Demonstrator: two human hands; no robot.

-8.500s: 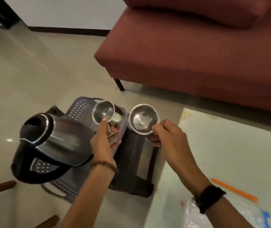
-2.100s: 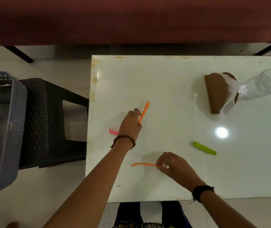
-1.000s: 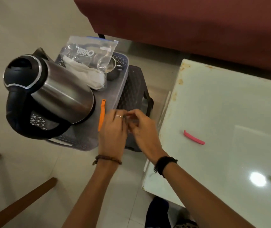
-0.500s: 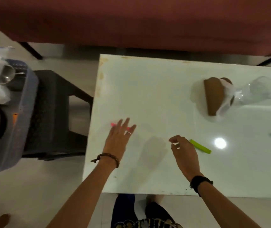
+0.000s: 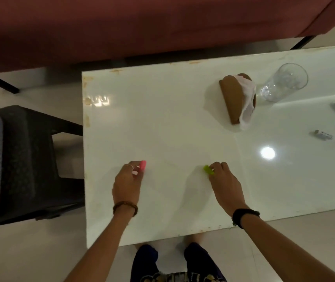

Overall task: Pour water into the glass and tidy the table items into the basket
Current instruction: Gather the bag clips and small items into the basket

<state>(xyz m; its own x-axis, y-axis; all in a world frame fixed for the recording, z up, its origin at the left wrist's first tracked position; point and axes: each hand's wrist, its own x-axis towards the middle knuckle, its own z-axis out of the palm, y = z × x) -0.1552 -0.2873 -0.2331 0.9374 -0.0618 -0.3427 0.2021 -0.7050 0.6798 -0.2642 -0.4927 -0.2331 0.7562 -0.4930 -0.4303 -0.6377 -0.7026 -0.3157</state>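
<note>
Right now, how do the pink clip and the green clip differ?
The pink clip sits at the left hand's fingertips, nearer the table's left edge; the green clip is at the right hand's, nearer the middle. The pink clip shows a rounded end past the fingers; the green clip shows a short, angled end. Both are small, bright, mostly covered by a hand and low on the white table.

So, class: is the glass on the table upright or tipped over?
Upright: the glass stands on its base, with its open rim at the top. The wide lens makes it look slanted.
</note>
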